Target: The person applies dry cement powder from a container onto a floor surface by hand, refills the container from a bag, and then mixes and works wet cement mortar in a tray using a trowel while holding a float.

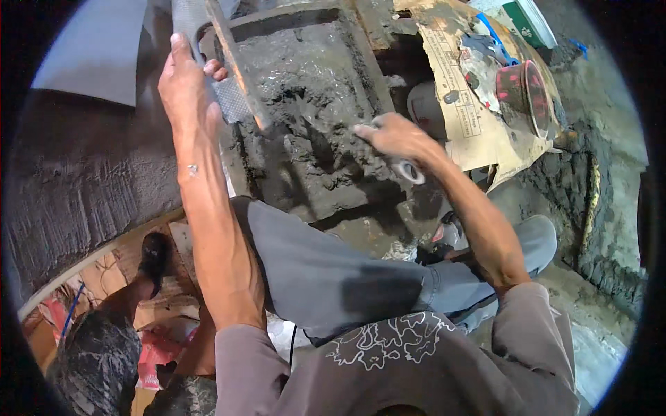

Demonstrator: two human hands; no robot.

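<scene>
My left hand (184, 80) is closed round the handle of a grey plastering float (229, 59), held tilted on edge over the left rim of a mortar trough. Its plate has a worn, orange-brown edge. Wet grey mortar (305, 97) lies in the trough (368, 62), rough and dug up in the middle. Over the trough's right side, my right hand (399, 135) grips a trowel-like tool. Only the pale round handle end (411, 172) shows below the palm; I cannot make out its blade.
Right of the trough, a cardboard sheet (454, 104) carries a pink-stained tub (524, 97) and rags. A white and green bucket (527, 24) stands behind. Fresh mortar coats the surface at left (83, 187). Another person's leg (97, 347) is at the lower left.
</scene>
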